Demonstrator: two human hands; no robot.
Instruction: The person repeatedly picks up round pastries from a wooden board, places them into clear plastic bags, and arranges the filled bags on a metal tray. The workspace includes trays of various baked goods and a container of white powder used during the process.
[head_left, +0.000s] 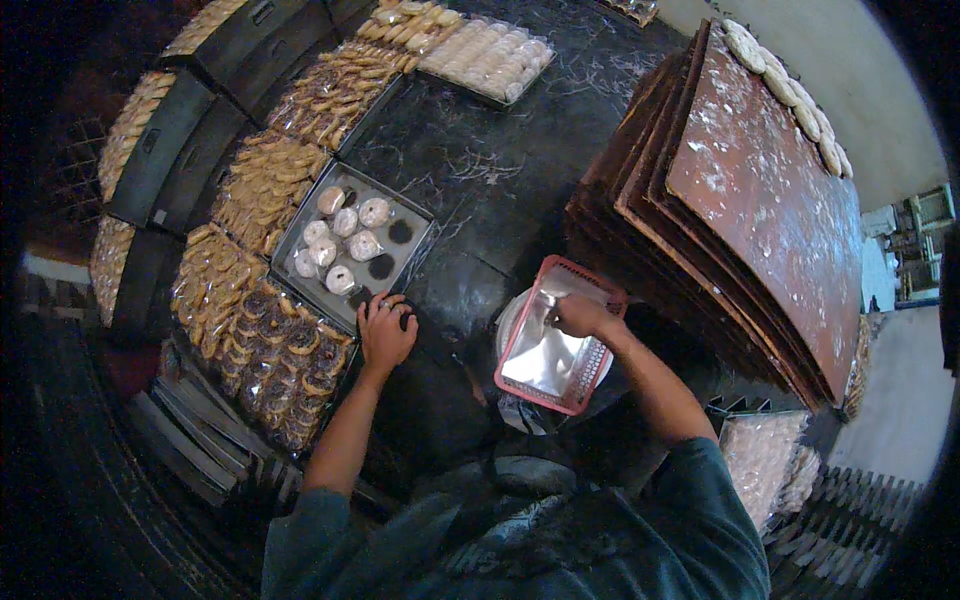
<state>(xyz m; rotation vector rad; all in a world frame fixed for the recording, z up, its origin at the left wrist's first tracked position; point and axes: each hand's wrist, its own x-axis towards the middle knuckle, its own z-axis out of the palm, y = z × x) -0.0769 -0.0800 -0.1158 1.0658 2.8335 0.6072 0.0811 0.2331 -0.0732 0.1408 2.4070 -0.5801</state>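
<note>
My left hand (386, 334) rests at the near corner of a metal tray (405, 212), its fingers slightly curled and spread over the rim. In that tray sit several round, pale pastries with a hole (364, 245), some looking wrapped in clear plastic. Dark round marks show on the tray's bare floor. My right hand (581, 315) reaches down into a pink plastic basket (512, 330). Its fingertips meet the shiny clear plastic bags or sheets (536, 367) lying inside; whether they pinch one is unclear. Under the basket is a round white container (510, 322), mostly hidden.
Trays of bagged, dark-topped pastries (274, 360) and golden ones (266, 187) line the left. A tray of pale packed pastries (487, 60) stands at the back. On the right leans a tall stack of brown boards (757, 202), with white dough pieces (795, 97) along the top edge.
</note>
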